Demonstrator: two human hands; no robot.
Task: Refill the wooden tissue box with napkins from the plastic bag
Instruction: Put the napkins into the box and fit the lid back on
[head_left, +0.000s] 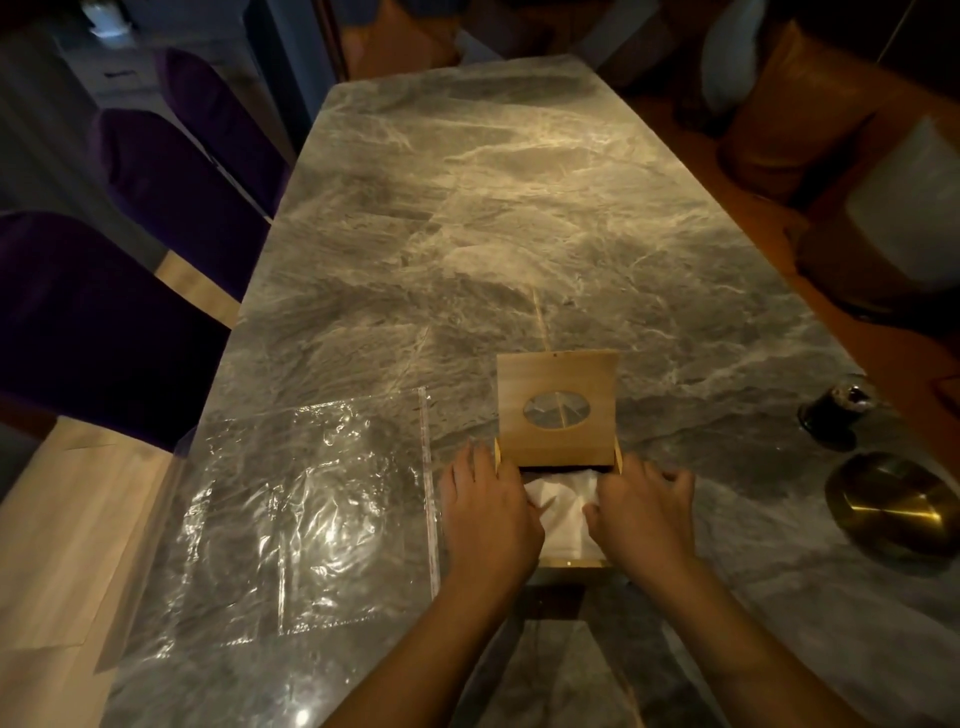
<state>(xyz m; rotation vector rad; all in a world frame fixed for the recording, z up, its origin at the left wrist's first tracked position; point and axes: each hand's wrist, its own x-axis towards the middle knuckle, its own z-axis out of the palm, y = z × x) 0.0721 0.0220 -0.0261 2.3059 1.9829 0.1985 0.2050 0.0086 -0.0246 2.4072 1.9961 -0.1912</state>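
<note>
The wooden tissue box (571, 562) sits near the front of the marble table. Its sliding lid (557, 410), with an oval hole, is pushed back so the near half of the box is uncovered. White napkins (563, 506) lie inside the uncovered part. My left hand (488, 512) rests on the box's left side with its fingers on the napkins. My right hand (644, 512) is on the right side, fingers curled onto the napkins. The clear plastic bag (311, 519) lies flat and looks empty to the left of the box.
A brass bowl-shaped dish (891, 506) and a small dark cup (834, 410) stand at the table's right edge. Purple chairs (104, 322) line the left side. Brown cushions and a white one (810, 114) sit at the right.
</note>
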